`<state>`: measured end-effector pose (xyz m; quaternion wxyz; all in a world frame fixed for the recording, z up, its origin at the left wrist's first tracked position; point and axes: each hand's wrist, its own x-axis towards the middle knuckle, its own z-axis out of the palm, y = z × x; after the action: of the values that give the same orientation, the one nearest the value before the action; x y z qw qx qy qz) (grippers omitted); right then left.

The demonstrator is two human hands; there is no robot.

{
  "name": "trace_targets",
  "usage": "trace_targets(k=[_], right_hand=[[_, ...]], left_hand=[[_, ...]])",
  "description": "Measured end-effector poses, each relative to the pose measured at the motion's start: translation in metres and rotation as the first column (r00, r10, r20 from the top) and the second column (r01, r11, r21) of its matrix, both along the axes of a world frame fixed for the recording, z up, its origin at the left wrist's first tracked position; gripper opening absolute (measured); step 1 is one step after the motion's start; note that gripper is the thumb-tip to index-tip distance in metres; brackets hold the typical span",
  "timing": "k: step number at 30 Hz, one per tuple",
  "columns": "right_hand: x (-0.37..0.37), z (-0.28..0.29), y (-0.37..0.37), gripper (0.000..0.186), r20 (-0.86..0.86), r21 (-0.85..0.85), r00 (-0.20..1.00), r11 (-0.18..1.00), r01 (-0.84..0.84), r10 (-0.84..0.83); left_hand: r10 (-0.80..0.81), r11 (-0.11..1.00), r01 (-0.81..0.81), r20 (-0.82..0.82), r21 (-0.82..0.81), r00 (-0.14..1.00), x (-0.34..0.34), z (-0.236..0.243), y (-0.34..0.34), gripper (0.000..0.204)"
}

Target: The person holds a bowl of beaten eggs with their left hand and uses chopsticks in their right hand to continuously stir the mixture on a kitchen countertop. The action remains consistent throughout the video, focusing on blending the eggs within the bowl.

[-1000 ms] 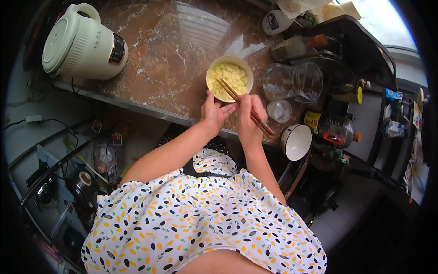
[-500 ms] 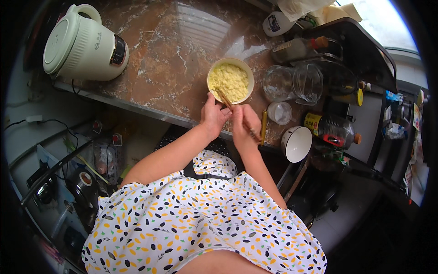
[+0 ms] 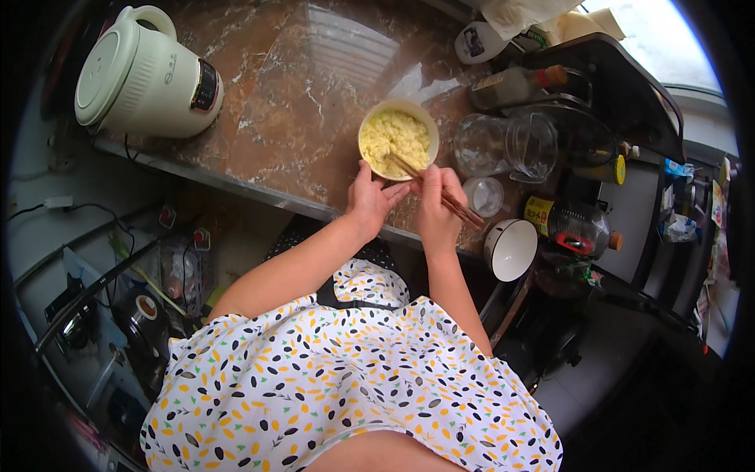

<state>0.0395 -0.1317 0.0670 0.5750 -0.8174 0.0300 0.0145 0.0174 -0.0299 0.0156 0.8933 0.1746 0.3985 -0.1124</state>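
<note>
Visibly, small lettering marks the cooker [image 3: 149, 88]; dark bottle [image 3: 578, 226] bears a yellow printed label. Chopsticks [image 3: 462, 211], gripped in right hand [image 3: 438, 206], slant far-left, tips in the bowl's [image 3: 399, 104] food [image 3: 399, 132]. Left hand [image 3: 370, 202], fingers unclosed, touches bowl's near side.

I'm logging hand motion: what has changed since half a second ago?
The right hand moved slightly away from the body and right; the rear ends of its chopsticks swung right and drew together. Nothing was let go. The left hand stayed at the bowl.
</note>
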Motion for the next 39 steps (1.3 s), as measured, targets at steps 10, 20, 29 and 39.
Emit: trace_targets(k=[10,20,29,39], right_hand=[[-0.01,0.007,0.004,0.024,0.01,-0.113,0.996,0.99,-0.088,0.09],[-0.013,0.002,-0.001,0.02,0.008,-0.116,0.993,0.987,-0.113,0.114],[-0.019,0.006,0.0,0.021,0.005,-0.097,0.996,0.992,-0.085,0.085],[-0.019,-0.012,0.009,0.023,0.088,-0.152,0.99,0.984,-0.092,0.106]], left_hand=[[0.01,1.0,-0.01,-0.003,-0.007,1.0,-0.002,0.001,-0.002,0.058],[0.001,1.0,-0.001,0.011,0.004,1.0,-0.001,0.002,-0.001,0.06],[0.0,1.0,0.0,0.03,0.0,1.0,0.0,0.002,0.0,0.06],[0.074,0.99,-0.071,0.018,-0.121,0.997,-0.003,0.003,-0.008,0.055]])
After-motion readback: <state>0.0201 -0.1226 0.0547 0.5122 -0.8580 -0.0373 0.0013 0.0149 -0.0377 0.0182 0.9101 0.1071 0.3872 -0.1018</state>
